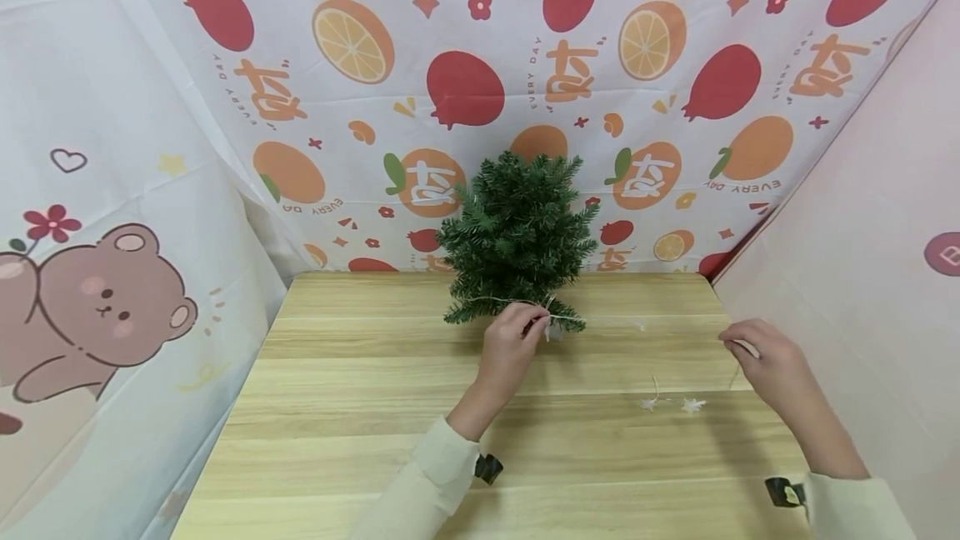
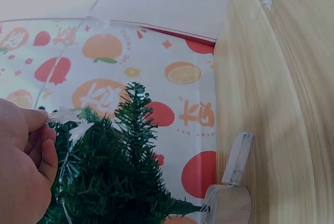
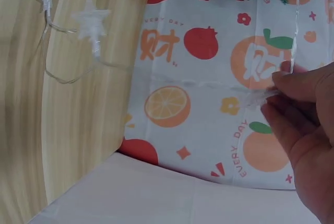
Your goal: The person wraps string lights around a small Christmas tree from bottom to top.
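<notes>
A small green artificial Christmas tree [image 1: 517, 227] stands at the back of the table. In front of its lower branches, my left hand [image 1: 512, 344] pinches a clear string of star lights [image 2: 78, 130] between thumb and fingers. Off to the right, my right hand [image 1: 772, 361] pinches another part of the string light near a clear star [image 3: 255, 98]. Between the hands the wire runs stretched. From the right hand the rest droops to the tabletop, where star bulbs [image 1: 692, 406] lie. Part of the string rests across the tree's branches.
A pale battery box [image 2: 238, 157] sits beside the tree's round wooden base [image 2: 232, 203]. Behind the wooden table [image 1: 337, 407] hangs a fruit-patterned cloth [image 1: 480, 32]. Cloth walls also close off the left and right sides.
</notes>
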{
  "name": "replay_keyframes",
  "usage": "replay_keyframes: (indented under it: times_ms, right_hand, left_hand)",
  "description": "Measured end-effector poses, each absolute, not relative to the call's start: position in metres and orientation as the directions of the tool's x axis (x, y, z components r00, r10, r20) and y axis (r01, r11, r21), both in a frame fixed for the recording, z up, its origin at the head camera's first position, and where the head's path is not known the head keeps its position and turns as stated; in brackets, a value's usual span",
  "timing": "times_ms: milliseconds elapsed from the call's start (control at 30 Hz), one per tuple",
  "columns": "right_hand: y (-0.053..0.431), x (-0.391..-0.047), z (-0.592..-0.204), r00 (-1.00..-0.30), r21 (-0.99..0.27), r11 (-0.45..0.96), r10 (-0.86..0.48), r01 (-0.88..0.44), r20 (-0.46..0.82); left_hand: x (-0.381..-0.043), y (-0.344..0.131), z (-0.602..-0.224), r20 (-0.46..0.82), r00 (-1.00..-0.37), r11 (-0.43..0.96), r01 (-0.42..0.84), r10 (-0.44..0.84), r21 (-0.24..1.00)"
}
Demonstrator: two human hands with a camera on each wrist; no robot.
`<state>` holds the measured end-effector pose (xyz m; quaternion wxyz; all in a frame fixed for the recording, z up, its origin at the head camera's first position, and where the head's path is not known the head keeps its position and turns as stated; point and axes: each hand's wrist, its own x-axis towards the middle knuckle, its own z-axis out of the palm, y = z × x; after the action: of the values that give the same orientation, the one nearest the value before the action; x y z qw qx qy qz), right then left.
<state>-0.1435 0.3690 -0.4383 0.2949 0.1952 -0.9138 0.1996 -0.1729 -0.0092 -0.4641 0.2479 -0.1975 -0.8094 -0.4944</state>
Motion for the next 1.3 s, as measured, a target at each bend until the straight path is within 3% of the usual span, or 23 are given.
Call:
replay_keyframes:
  times_ms: [333, 600, 800, 1033, 1300]
  right_hand:
    - [0.371, -0.141, -0.442, -0.740, -0.261, 0.869, -0.161, -0.419, 0.653]
    - [0.379, -0.138, -0.435, -0.858, -0.318, 0.899, -0.111, -0.302, 0.502]
    - [0.395, -0.137, -0.440, -0.866, -0.327, 0.902, -0.094, -0.283, 0.491]
    - [0.418, -0.134, -0.439, -0.948, -0.501, 0.864, 0.111, -0.057, 0.299]
    - [0.431, -0.131, -0.434, -0.947, -0.586, 0.801, 0.270, 0.122, 0.172]
  left_hand:
    - [-0.172, -0.005, -0.467, 0.620, -0.780, 0.453, 0.584, 0.083, 0.674]
    - [-0.171, -0.007, -0.468, 0.574, -0.817, 0.423, 0.540, 0.056, 0.728]
    - [-0.173, -0.011, -0.468, 0.591, -0.805, 0.423, 0.551, 0.044, 0.719]
    - [-0.175, -0.013, -0.466, 0.610, -0.792, 0.421, 0.560, 0.021, 0.713]
    - [-0.176, -0.013, -0.464, 0.622, -0.783, 0.416, 0.569, 0.011, 0.709]
